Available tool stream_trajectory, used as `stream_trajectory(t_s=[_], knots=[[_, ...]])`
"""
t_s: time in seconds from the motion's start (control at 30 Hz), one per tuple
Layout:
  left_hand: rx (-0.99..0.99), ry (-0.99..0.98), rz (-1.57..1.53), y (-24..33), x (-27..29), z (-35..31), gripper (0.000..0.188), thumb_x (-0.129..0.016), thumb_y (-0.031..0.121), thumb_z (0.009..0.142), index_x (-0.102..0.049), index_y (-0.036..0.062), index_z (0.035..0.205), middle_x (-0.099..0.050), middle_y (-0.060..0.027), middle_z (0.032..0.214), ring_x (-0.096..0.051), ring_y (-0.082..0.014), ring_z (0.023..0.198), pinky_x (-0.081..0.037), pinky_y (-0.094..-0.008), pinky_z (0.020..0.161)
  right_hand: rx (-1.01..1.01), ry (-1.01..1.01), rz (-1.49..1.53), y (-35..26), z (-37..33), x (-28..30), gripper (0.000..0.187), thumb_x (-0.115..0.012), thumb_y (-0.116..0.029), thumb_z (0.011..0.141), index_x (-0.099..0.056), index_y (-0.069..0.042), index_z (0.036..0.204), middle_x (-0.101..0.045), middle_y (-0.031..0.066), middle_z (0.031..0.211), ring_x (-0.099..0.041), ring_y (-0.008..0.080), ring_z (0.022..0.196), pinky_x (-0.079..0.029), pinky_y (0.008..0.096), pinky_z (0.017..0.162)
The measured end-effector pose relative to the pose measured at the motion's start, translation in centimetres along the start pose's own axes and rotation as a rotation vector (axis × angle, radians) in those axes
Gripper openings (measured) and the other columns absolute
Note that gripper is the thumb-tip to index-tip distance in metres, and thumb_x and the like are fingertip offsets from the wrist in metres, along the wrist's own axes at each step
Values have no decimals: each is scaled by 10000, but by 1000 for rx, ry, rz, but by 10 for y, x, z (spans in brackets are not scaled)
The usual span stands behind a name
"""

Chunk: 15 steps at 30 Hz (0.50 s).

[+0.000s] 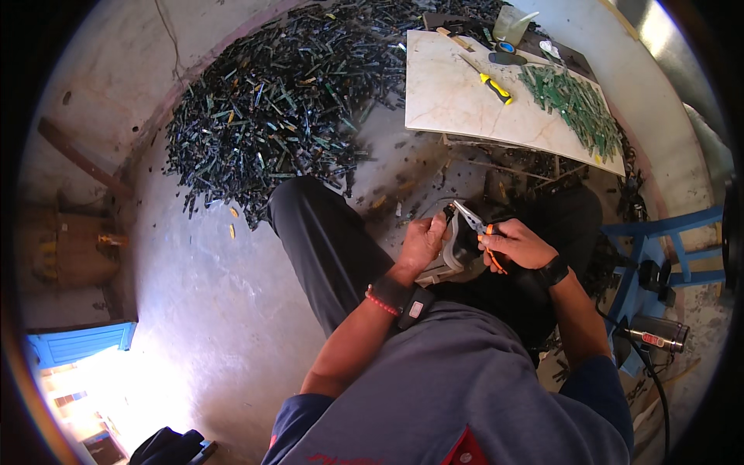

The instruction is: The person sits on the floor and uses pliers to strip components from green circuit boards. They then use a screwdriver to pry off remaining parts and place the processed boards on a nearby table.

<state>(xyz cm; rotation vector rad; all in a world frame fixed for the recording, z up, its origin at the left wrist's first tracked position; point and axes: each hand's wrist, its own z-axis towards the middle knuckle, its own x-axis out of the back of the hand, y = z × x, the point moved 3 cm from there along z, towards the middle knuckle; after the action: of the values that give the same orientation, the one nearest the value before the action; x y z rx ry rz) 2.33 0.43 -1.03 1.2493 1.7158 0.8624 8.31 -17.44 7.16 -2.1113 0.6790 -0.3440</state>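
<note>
Between my knees, my left hand [422, 243] pinches a small dark piece [449, 210] with its fingertips; its exact kind is too small to tell. My right hand [521, 245] is wrapped round needle-nose pliers [470, 219] with orange and black handles. The pliers' tips point up and left, close beside the dark piece; whether they touch it I cannot tell. Farther off to the right, a pale board [473, 97] carries a yellow and black screwdriver [496, 87] and a heap of green strips [573, 112].
A large pile of dark narrow strips [271, 116] spreads over the floor at far left. A cup [511, 25] stands behind the board. At right are a blue chair frame [659, 229] and a clear cylindrical container [659, 333], with a black cable [655, 380] nearby.
</note>
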Motion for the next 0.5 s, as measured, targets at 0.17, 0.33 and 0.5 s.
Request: stream_trajectory(t_s=[0.17, 0.33, 0.5], knots=[[-7, -16, -38, -2, -1, -1, 473, -480, 442, 914, -527, 14, 719, -369, 35, 496, -310, -71, 389, -233, -251, 378, -85, 70, 201, 16, 2, -1, 309, -533, -294, 929, -570, 10, 884, -621, 85, 703, -614, 154, 578, -487, 261, 501], [108, -23, -269, -7, 0, 0, 456, -505, 444, 899, -525, 23, 724, -360, 41, 492, -285, -65, 376, -205, -247, 377, -166, 63, 342, 32, -1, -5, 314, -520, -311, 935, -568, -1, 917, -623, 90, 727, -627, 166, 591, -509, 273, 502], [101, -14, -241, -7, 0, 0, 448, -516, 450, 892, -527, 29, 737, -351, 43, 484, -277, -62, 372, -198, -243, 378, -51, 3, 268, 24, -9, -12, 302, -522, -288, 936, -568, 9, 919, -625, 87, 717, -629, 160, 588, -508, 266, 494]])
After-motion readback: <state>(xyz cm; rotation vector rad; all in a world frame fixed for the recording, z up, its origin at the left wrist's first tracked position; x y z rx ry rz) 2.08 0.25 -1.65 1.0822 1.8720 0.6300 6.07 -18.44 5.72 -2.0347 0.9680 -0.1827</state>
